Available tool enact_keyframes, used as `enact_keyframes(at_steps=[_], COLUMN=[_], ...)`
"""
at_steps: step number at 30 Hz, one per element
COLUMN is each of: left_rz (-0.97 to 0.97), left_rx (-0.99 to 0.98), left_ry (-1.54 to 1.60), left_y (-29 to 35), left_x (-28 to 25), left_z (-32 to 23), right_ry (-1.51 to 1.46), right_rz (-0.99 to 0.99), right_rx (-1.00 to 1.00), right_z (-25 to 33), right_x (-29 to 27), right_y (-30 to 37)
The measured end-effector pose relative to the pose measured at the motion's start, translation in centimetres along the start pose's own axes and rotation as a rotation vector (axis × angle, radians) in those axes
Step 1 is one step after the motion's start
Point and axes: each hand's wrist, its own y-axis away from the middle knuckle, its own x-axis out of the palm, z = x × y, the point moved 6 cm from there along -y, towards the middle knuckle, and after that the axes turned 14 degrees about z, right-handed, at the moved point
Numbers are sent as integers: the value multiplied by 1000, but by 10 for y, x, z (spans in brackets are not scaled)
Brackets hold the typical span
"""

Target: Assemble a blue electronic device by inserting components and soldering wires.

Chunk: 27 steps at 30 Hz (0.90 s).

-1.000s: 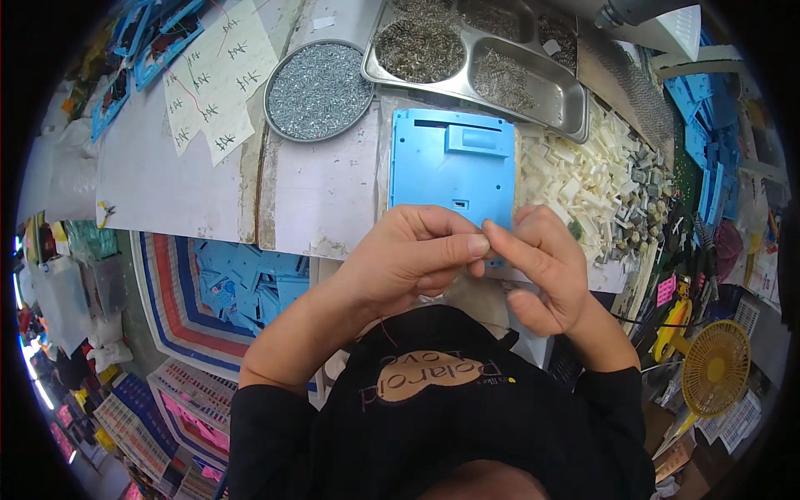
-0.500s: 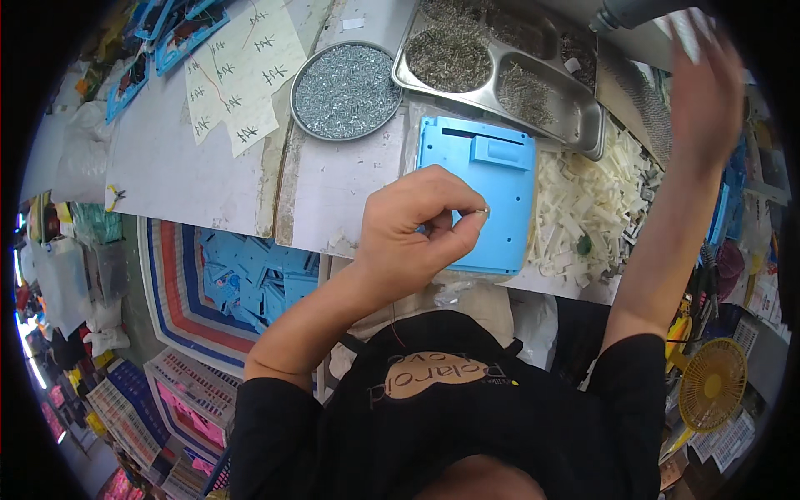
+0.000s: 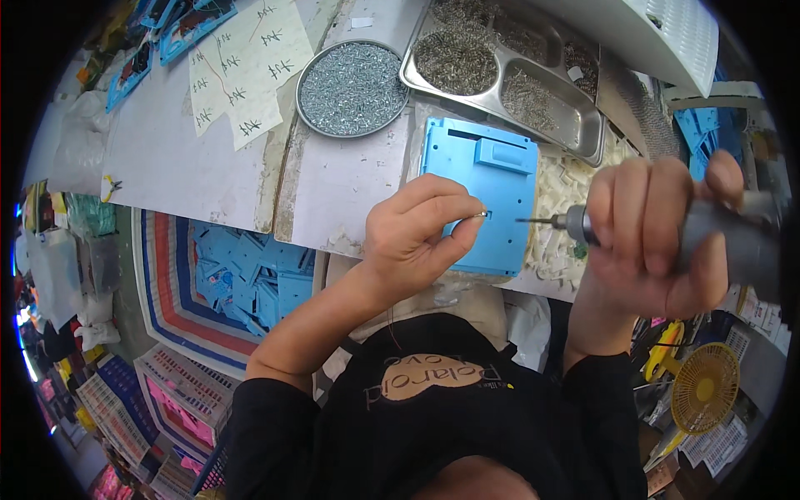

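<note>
Blue casing: lies by the near edge of the tabletop; I see a slot along its far end, a raised block just nearer, and several small holes.
Small metal piece: held over the blue casing; too small for me to identify.
Steel tray: beyond the casing's far edge; its round compartment holds a dense heap of fine brownish metal bits, the oblong one a paler heap, the small right one a white scrap.
Round dish: left of the steel tray, covered by a bed of small silver parts.
White parts: heaped along the casing's right edge.
Striped bin: below the tabletop's near edge, at left, with loose blue plastic parts inside.
Pale sheet: left of the round dish, bearing repeated dark handwritten marks.
Dark shirt: lettering printed over a tan patch.
Left hand: thumb and forefinger together, pinching the small metal piece.
Right hand: fingers wrapped round a grey power screwdriver; its thin bit points left, apart from the small metal piece.
</note>
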Motion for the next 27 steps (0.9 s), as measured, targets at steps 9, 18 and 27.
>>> enact_keyframes(at_steps=[9, 18, 27], left_rz=[7, 58, 45], left_rx=[13, 205, 201], left_ry=[54, -239, -187], left_y=[-1, -3, -7], left_x=[4, 3, 6], left_z=[0, -7, -9], right_ry=[1, 33, -15], right_rz=[-3, -17, -15], right_rx=[52, 79, 55], right_z=[-12, -19, -7], right_x=[9, 12, 7], right_y=[-2, 0, 2])
